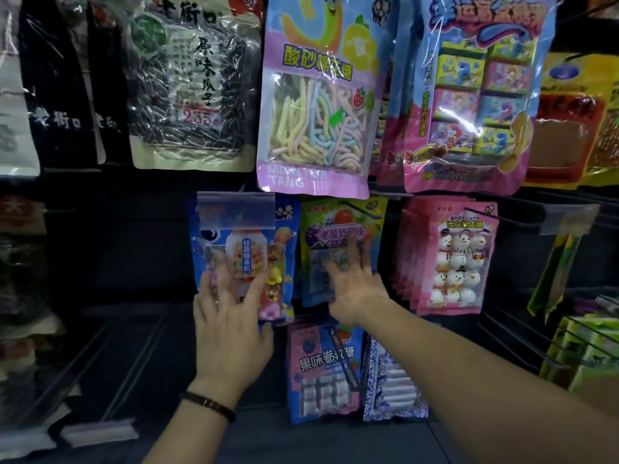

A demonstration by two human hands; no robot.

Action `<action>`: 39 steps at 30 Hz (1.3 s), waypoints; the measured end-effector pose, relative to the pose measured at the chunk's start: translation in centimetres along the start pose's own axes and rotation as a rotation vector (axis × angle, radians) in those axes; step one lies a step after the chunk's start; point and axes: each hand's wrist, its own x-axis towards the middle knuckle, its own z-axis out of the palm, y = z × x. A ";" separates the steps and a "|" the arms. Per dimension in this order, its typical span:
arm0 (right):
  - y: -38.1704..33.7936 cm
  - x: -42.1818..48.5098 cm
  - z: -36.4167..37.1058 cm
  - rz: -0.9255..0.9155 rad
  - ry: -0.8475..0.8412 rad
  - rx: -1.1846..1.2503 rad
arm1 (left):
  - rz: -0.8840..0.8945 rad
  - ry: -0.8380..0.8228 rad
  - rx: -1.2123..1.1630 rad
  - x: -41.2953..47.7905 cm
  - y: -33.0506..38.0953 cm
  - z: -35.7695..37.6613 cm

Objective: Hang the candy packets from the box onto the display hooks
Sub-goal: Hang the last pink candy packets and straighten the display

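**shelfnoob:** Dark store rack (pixel 134 262), snack bags (pixel 187 88) everywhere. Where's the blue candy packet (pixel 284 262)?

**hookguy:** Middle row, under a clear tag (pixel 236 209). Left grip (pixel 231 329) lies spread flat on it; right grip (pixel 355 289), also spread, touches the yellow-green packet (pixel 335 222) beside it.

A dark, seemingly beaded bracelet (pixel 208 404) circles the left wrist.
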 end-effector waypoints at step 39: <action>0.4 -14.2 -7.9 -0.325 0.111 -0.077 | 0.230 -0.179 0.030 -5.9 3.2 -13.1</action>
